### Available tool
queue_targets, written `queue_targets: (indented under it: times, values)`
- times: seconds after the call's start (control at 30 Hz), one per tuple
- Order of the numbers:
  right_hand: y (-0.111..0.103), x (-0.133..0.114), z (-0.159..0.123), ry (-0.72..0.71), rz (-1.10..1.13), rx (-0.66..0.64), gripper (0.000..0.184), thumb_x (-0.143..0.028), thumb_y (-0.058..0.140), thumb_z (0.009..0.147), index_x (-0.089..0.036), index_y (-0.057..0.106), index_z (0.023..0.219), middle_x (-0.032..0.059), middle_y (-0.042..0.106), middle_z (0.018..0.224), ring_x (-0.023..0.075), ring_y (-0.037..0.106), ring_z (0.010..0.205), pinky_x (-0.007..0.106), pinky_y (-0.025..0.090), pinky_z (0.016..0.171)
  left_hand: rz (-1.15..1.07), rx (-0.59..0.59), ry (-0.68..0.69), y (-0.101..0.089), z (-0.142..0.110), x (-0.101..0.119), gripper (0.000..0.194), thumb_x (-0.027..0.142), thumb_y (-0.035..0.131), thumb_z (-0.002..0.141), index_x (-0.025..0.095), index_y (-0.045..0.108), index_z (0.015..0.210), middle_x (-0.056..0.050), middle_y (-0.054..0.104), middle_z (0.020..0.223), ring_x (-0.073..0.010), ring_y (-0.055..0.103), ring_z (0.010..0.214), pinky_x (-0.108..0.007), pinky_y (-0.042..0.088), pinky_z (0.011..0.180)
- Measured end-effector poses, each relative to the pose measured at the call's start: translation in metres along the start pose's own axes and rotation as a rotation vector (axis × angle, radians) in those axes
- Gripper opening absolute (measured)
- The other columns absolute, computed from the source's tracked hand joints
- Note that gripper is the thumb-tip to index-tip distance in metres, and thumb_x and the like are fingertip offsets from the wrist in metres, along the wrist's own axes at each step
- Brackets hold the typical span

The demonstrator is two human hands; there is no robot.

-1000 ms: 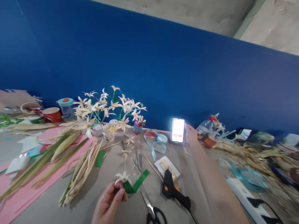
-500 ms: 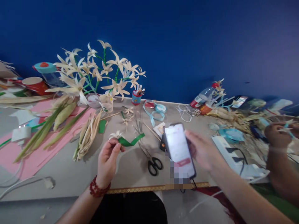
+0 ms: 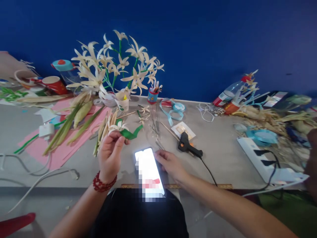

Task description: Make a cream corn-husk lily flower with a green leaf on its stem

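My left hand (image 3: 110, 155), a red beaded bracelet at its wrist, pinches a small white husk flower (image 3: 118, 126) between thumb and fingers. A strip of green tape (image 3: 132, 133) hangs off the flower to the right. My right hand (image 3: 169, 164) is closed at the right edge of a smartphone (image 3: 150, 170), whose lit screen faces up near the table's front edge. The phone and hand cover the scissors. To the right of that hand lies a black glue gun (image 3: 187, 143) on its side, partly over a white packet (image 3: 186, 130).
Husk flowers on green stems (image 3: 109, 67) stand at the back left beside a paper cup (image 3: 122, 101). Husks and stalks (image 3: 69, 122) lie on pink paper (image 3: 55, 157). Light-blue ribbon (image 3: 178, 110) is behind the glue gun. A power strip (image 3: 260, 165) and a co-worker's arm (image 3: 310, 162) are at right.
My right hand has brought the phone left and toward me, uncovering the glue gun. The scissors' handles are now hidden. My left hand still holds the flower, slightly higher in view.
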State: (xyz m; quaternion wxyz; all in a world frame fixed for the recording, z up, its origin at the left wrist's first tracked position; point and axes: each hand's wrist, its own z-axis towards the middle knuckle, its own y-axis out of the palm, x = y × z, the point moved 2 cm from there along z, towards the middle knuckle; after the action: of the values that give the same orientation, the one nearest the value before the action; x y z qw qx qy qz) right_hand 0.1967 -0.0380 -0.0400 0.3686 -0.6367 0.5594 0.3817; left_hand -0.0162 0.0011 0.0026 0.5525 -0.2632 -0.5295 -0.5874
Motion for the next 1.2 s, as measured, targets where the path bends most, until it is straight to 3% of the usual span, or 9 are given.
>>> queue_targets:
  times: [0.13, 0.2, 0.3, 0.5, 0.8, 0.97, 1.1, 1.2]
  values:
    - [0.003, 0.000, 0.013, -0.119, -0.139, -0.052, 0.023, -0.044, 0.063, 0.085, -0.022, 0.066, 0.079, 0.0000, 0.064, 0.070, 0.0174, 0.058, 0.069, 0.029, 0.044, 0.063, 0.001, -0.087, 0.010, 0.009, 0.006, 0.002, 0.014, 0.027, 0.069, 0.087, 0.017, 0.060, 0.088, 0.000, 0.059, 0.078, -0.0125, 0.063, 0.068, -0.026, 0.052, 0.069]
    - [0.000, -0.004, 0.014, -0.198, -0.264, -0.111, 0.016, -0.036, 0.061, 0.087, -0.021, 0.067, 0.088, 0.0024, 0.070, 0.082, 0.0201, 0.064, 0.079, 0.032, 0.048, 0.074, 0.017, -0.131, 0.010, 0.013, 0.007, 0.002, 0.011, 0.026, 0.068, 0.088, 0.017, 0.060, 0.089, 0.000, 0.058, 0.079, -0.0120, 0.063, 0.068, -0.025, 0.052, 0.069]
    - [-0.005, -0.011, 0.011, -0.264, -0.491, -0.154, 0.020, -0.027, 0.055, 0.090, -0.019, 0.067, 0.105, 0.0079, 0.073, 0.099, 0.0239, 0.067, 0.092, 0.037, 0.049, 0.084, 0.049, -0.179, -0.017, 0.017, 0.008, -0.001, 0.010, 0.026, 0.066, 0.089, 0.018, 0.060, 0.090, 0.000, 0.058, 0.080, -0.0121, 0.063, 0.070, -0.024, 0.051, 0.069]
    - [-0.007, -0.019, 0.004, -0.327, -0.698, -0.120, 0.027, -0.023, 0.056, 0.089, -0.017, 0.064, 0.114, 0.0095, 0.072, 0.099, 0.0241, 0.068, 0.090, 0.036, 0.051, 0.081, 0.102, -0.221, -0.087, 0.019, 0.006, -0.007, 0.011, 0.029, 0.065, 0.090, 0.019, 0.059, 0.090, 0.001, 0.059, 0.080, -0.0124, 0.063, 0.070, -0.024, 0.052, 0.070]
    - [-0.008, -0.003, 0.013, -0.263, -0.372, -0.172, 0.031, -0.019, 0.064, 0.084, -0.019, 0.063, 0.114, 0.0047, 0.070, 0.090, 0.0184, 0.068, 0.076, 0.028, 0.053, 0.063, 0.133, -0.225, -0.096, 0.020, 0.011, -0.013, 0.010, 0.027, 0.064, 0.089, 0.019, 0.059, 0.089, 0.001, 0.058, 0.079, -0.0118, 0.062, 0.070, -0.024, 0.051, 0.069]
    - [-0.009, -0.003, 0.005, -0.283, -0.271, -0.116, 0.029, -0.017, 0.067, 0.080, -0.022, 0.065, 0.109, 0.0016, 0.073, 0.083, 0.0174, 0.068, 0.072, 0.029, 0.054, 0.066, 0.127, -0.217, -0.131, 0.018, 0.010, -0.019, 0.009, 0.026, 0.065, 0.088, 0.019, 0.060, 0.089, 0.001, 0.059, 0.078, -0.0126, 0.064, 0.071, -0.024, 0.052, 0.070]
    - [-0.033, -0.010, -0.017, -0.300, -0.185, -0.027, 0.034, -0.021, 0.067, 0.080, -0.022, 0.064, 0.113, 0.0025, 0.074, 0.088, 0.0193, 0.070, 0.082, 0.033, 0.056, 0.075, 0.169, -0.181, -0.144, 0.015, 0.011, -0.022, 0.009, 0.026, 0.065, 0.088, 0.020, 0.060, 0.090, 0.001, 0.061, 0.077, -0.0133, 0.063, 0.070, -0.025, 0.053, 0.071]
    - [-0.071, -0.012, -0.045, -0.289, -0.216, 0.116, 0.036, -0.027, 0.065, 0.084, -0.023, 0.063, 0.119, 0.0053, 0.075, 0.095, 0.0210, 0.072, 0.088, 0.034, 0.058, 0.075, 0.200, -0.179, -0.139, 0.015, 0.012, -0.023, 0.007, 0.026, 0.064, 0.088, 0.021, 0.060, 0.090, 0.001, 0.062, 0.076, -0.0136, 0.063, 0.071, -0.025, 0.053, 0.071]
